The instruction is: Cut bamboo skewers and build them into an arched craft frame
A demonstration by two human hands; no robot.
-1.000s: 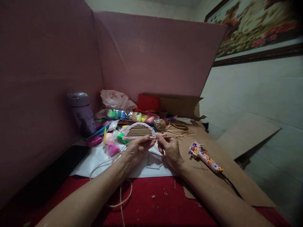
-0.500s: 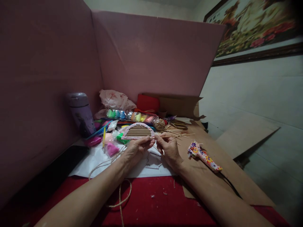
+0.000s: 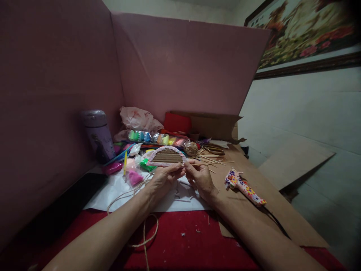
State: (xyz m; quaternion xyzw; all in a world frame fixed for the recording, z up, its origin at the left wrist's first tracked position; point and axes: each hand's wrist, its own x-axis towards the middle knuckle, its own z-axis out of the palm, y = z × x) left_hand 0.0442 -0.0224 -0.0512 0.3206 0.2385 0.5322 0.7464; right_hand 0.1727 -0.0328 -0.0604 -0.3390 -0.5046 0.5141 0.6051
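Note:
A half-round piece of corrugated cardboard with a pale pink patterned edging stands upright at the middle of the table. Its right lower corner is pinched in my left hand, thumb on top. My right hand is closed too, its thumb and index fingertip meeting that same corner. A thin wooden skewer runs out to the right from between the right fingers. The stick's inner end is hidden by the fingertips. Both hands are above a white sheet with small pale scraps.
A floral-covered glue gun lies on brown cardboard at right, its cord trailing forward. Behind are colored clay packs, a twine ball and loose skewers. A purple bottle stands left. Loose twine crosses the red cloth.
The whole view has shifted slightly. My fingertips have come a little closer together at the cardboard piece's corner; the grip otherwise looks the same.

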